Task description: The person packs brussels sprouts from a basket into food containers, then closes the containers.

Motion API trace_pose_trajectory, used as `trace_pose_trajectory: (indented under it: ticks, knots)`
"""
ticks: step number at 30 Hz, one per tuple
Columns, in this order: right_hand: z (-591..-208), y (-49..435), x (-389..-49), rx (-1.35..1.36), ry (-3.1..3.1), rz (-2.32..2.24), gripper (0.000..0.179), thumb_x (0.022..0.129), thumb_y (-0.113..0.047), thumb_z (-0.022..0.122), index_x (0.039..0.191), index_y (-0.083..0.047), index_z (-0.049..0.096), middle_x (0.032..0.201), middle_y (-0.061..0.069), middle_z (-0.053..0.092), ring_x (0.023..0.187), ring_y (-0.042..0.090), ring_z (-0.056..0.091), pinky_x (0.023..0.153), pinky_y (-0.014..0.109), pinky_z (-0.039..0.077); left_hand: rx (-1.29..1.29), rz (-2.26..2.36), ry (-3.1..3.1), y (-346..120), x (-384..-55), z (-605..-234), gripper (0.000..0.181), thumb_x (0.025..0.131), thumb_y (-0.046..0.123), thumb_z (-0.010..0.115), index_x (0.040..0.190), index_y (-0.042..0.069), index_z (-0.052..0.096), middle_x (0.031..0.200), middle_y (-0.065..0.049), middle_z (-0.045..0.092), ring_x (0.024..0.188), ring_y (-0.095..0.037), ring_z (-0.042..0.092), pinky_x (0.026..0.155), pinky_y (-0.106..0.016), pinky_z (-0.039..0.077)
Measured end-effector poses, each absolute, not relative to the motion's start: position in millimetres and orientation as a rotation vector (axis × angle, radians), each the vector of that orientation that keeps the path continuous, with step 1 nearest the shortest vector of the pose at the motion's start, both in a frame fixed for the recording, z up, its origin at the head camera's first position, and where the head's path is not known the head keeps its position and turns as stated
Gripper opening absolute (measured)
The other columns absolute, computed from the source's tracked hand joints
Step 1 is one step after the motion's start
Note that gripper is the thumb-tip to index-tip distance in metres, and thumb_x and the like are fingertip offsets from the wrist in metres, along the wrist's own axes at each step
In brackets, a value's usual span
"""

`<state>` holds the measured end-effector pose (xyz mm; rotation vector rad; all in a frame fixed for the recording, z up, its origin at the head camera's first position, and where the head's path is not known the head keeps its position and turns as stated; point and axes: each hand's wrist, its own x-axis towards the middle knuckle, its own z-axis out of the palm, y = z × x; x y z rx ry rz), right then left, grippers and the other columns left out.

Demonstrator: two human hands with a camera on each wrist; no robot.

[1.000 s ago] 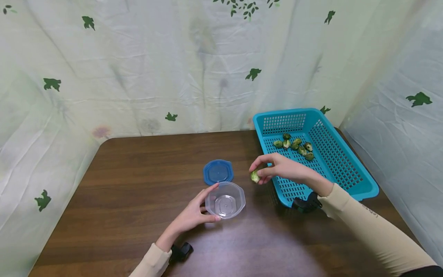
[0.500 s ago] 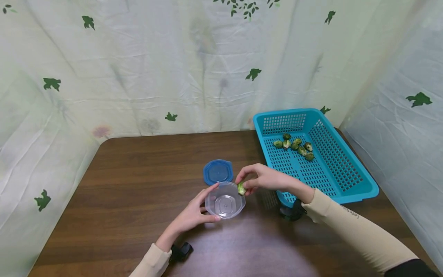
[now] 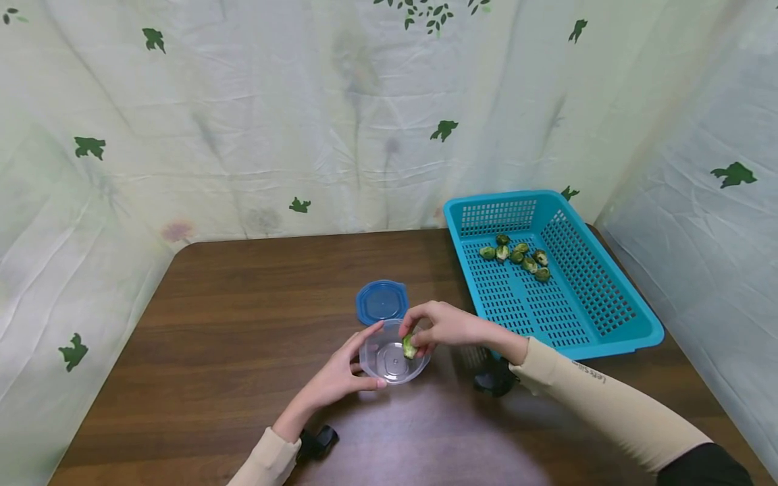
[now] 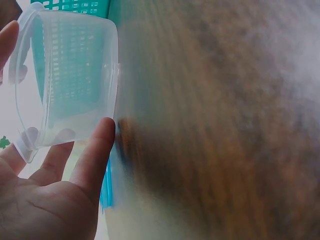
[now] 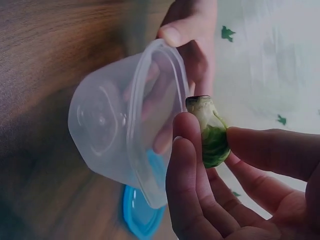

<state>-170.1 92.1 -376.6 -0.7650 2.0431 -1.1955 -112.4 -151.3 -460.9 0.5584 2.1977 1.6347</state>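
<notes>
My right hand [image 3: 446, 325] pinches a Brussels sprout [image 3: 409, 346] between thumb and fingers, above the right part of a clear plastic container [image 3: 389, 368]. In the right wrist view the sprout [image 5: 214, 142] shows its pale cut stem, just outside the rim of the container [image 5: 97, 112]. My left hand [image 3: 340, 374] grips the container from the left, thumb at the near side and fingers around the far side. In the left wrist view its fingers [image 4: 95, 155] touch the see-through wall. A blue lid [image 3: 381, 302] lies on the table right behind the container.
A blue perforated basket [image 3: 614, 297] stands at the right of the brown table [image 3: 255, 324], holding several Brussels sprouts [image 3: 516, 256] towards its far left. A leaf-patterned curtain [image 3: 243, 121] hangs behind and beside the table.
My right hand has carried the Brussels sprout leftward from beside the basket's near left edge to above the container. My left hand and the container have stayed in place.
</notes>
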Motion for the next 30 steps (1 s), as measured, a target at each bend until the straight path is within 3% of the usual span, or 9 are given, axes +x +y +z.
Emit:
trace_pose_trajectory:
  ticks: [10,16,23,30]
  knots:
    - [-383,85,-167,-0.789,2.091,-1.124,0.014,0.088,0.004,0.059,0.100,0.006,0.064,0.084,0.005,0.062,0.066,0.020,0.064,0.061,0.031,0.055,0.574,1.638,2.199,-152,-113,-462,0.087,0.081,0.017,0.078,0.152,0.020,0.027,0.151,-0.016,0.022,0.130,-0.037,0.034,0.096,-0.047,0.043]
    - [-383,87,-166,-0.787,2.101,-1.117,0.016,0.087,0.006,0.057,0.101,0.005,0.065,0.092,0.013,0.063,0.066,0.018,0.063,0.064,0.036,0.056,0.571,1.655,2.175,-153,-114,-464,0.088,0.081,0.015,0.078,0.152,0.021,0.027,0.152,-0.013,0.022,0.132,-0.034,0.033,0.097,-0.044,0.043]
    - [-380,94,-169,-0.743,2.065,-1.195,0.016,0.089,0.004,0.056,0.103,0.006,0.064,0.090,0.019,0.063,0.070,0.021,0.063,0.069,0.045,0.055,0.591,1.657,2.174,-153,-113,-463,0.089,0.081,0.016,0.078,0.152,0.021,0.025,0.151,-0.013,0.023,0.130,-0.034,0.035,0.097,-0.045,0.043]
    - [-375,105,-172,-0.741,2.051,-1.264,0.018,0.090,0.000,0.057,0.106,0.006,0.064,0.103,0.021,0.062,0.075,0.025,0.063,0.071,0.045,0.055,0.617,1.669,2.182,-153,-112,-465,0.087,0.081,0.016,0.078,0.152,0.020,0.027,0.150,-0.017,0.025,0.130,-0.037,0.034,0.096,-0.048,0.043]
